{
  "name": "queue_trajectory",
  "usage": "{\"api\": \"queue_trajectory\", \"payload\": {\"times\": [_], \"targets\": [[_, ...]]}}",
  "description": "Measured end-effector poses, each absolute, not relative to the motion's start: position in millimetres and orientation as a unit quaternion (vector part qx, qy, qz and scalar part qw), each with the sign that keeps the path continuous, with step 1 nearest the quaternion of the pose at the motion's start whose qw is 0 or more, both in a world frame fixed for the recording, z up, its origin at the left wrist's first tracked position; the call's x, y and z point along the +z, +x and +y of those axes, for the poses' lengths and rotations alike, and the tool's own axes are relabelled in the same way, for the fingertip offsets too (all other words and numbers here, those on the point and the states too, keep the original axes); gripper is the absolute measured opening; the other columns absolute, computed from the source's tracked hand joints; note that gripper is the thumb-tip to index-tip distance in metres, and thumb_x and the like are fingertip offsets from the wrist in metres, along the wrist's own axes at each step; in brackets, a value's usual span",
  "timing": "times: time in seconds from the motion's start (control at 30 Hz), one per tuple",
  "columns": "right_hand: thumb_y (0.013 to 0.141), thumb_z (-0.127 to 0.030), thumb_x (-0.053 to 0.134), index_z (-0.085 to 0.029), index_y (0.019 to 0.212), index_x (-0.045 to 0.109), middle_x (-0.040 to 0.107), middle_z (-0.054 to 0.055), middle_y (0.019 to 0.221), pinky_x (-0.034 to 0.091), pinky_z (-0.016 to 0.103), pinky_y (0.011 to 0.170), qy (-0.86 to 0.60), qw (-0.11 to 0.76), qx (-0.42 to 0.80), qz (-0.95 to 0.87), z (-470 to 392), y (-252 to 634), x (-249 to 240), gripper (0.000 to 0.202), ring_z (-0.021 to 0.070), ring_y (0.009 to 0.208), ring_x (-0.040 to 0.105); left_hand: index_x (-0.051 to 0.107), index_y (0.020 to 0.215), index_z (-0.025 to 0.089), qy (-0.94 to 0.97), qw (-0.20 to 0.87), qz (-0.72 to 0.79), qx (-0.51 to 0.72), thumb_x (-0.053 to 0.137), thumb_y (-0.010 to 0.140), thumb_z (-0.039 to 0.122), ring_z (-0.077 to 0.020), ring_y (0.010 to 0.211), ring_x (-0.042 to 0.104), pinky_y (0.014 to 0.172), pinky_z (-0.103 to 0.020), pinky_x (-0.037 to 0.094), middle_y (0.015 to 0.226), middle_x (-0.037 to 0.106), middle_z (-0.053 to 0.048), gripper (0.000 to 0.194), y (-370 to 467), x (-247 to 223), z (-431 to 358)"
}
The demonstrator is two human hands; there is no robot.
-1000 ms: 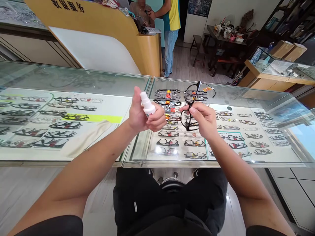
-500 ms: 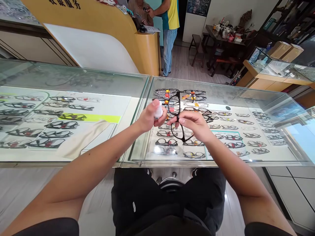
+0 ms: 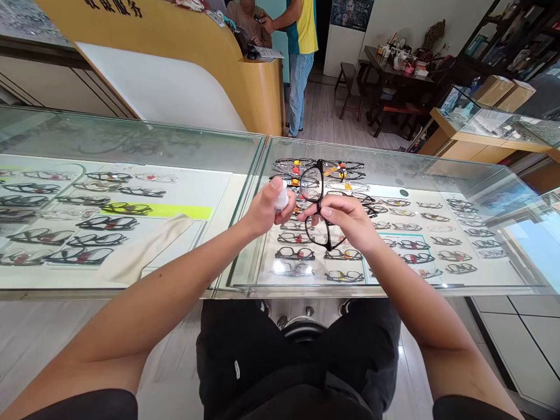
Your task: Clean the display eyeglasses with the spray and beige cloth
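My left hand (image 3: 268, 209) is wrapped round a small white spray bottle (image 3: 281, 198), the thumb on its top. Close by on the right, my right hand (image 3: 347, 217) pinches a pair of black-framed eyeglasses (image 3: 322, 182) at the bridge. The frame is turned on end, one lens above the fingers and the other below. The bottle's top is near the upper lens, apart from it. Both hands are above the glass display case (image 3: 266, 280).
Rows of eyeglasses (image 3: 415, 245) lie inside the case. A cream cloth (image 3: 146, 251) rests on the glass at left. Beyond stands a yellow counter (image 3: 262, 93) with two people, one in a yellow shirt (image 3: 308, 29). A second glass case (image 3: 494, 125) is at right.
The eyeglasses have turned slightly in my right hand, so the lenses show more broadly. My left hand keeps its grip on the spray bottle and has hardly moved.
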State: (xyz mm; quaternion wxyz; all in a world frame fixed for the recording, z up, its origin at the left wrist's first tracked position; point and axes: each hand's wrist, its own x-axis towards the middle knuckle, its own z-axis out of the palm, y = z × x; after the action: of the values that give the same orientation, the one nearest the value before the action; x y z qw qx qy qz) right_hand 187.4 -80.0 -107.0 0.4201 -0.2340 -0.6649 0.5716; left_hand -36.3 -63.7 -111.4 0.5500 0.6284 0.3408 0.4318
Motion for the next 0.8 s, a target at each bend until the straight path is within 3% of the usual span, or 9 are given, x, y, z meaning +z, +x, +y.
{"api": "queue_trajectory", "payload": {"times": [0.27, 0.5, 0.8], "targets": [[0.099, -0.056, 0.076, -0.026, 0.09, 0.078, 0.084, 0.003, 0.103, 0.053, 0.036, 0.083, -0.256, 0.49, 0.562, -0.615, -72.2, 187.9, -110.9, 0.032, 0.0194, 0.082, 0.069, 0.047, 0.044, 0.021, 0.722, 0.511, 0.294, 0.362, 0.057, 0.089, 0.091, -0.0113, 0.043, 0.032, 0.05, -0.034, 0.023, 0.041, 0.041, -0.002, 0.084, -31.7, -112.1, -72.7], [0.099, -0.058, 0.076, -0.025, 0.087, 0.074, 0.084, 0.004, 0.104, 0.054, 0.037, 0.085, -0.26, 0.482, 0.568, -0.614, -74.6, 187.1, -111.6, 0.035, 0.02, 0.083, 0.068, 0.045, 0.046, 0.021, 0.727, 0.504, 0.296, 0.36, 0.056, 0.093, 0.082, -0.012, 0.044, 0.032, 0.05, -0.034, 0.023, 0.042, 0.041, -0.001, 0.078, -28.2, -118.7, -73.1], [0.1, -0.058, 0.074, -0.026, 0.091, 0.078, 0.085, 0.004, 0.104, 0.053, 0.038, 0.086, -0.262, 0.486, 0.554, -0.623, -74.1, 189.2, -109.1, 0.033, 0.0205, 0.084, 0.068, 0.051, 0.048, 0.022, 0.683, 0.469, 0.326, 0.455, 0.046, 0.085, 0.102, -0.0124, 0.038, 0.036, 0.045, -0.034, 0.022, 0.04, 0.04, -0.001, 0.088, -52.3, -115.0, -48.9]]}}
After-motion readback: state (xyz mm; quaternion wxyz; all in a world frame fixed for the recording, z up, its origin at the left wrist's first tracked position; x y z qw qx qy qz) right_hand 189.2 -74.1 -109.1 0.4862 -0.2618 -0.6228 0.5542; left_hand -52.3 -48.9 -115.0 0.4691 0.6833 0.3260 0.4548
